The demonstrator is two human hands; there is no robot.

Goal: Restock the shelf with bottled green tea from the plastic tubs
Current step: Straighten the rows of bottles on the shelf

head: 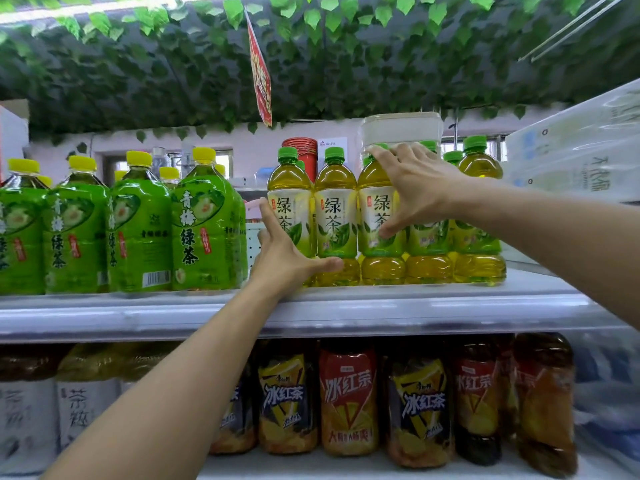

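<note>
Both hands are up at the tea row (382,216), upright on the shelf (311,306). Left hand (287,258), fingers straight, presses the row's left end bottle; right hand (412,188), spread wide, touches the third. Row lies between them — squeeze together.

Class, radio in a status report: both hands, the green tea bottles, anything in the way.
Left hand open, pressing the row's left end. Right hand open, spread over green tea bottles. Row upright on shelf. Nothing blocking.
</note>
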